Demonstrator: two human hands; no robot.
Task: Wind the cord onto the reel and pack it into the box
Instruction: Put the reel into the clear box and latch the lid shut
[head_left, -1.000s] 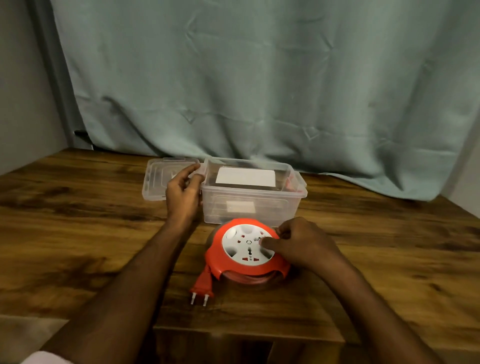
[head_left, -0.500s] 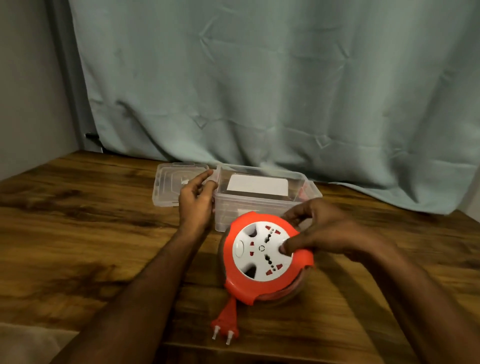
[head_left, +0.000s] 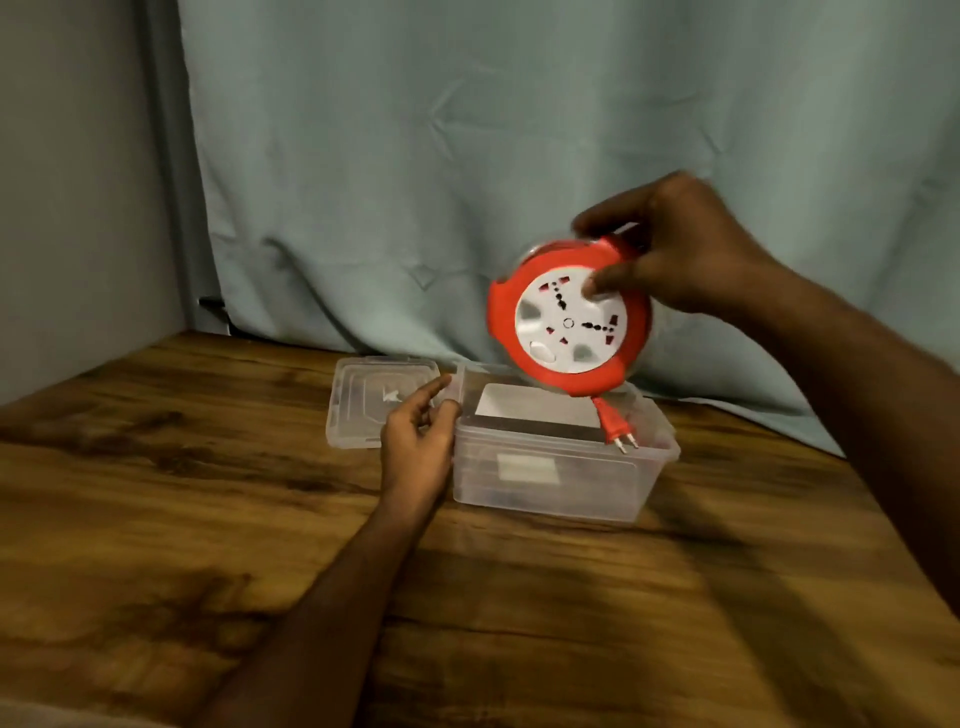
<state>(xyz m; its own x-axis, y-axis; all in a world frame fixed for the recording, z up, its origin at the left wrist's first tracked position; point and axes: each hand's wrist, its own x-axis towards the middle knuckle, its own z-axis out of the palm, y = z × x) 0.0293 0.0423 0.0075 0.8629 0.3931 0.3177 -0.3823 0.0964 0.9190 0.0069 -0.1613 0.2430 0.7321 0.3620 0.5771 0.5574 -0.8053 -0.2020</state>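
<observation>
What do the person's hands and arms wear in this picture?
Both are bare. The left hand and the right hand show no glove, ring or watch, and both forearms are uncovered as far as the frame reaches. No sleeve is in view.

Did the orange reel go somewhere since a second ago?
Yes. The orange reel went up off the wooden table; the right hand now holds it tilted above the clear box, plug dangling.

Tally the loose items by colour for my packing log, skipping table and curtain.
Red and white: 1, the cord reel with its plug
Clear plastic: 2, the box and its lid
White: 1, the flat item in the box
Total: 4
</observation>
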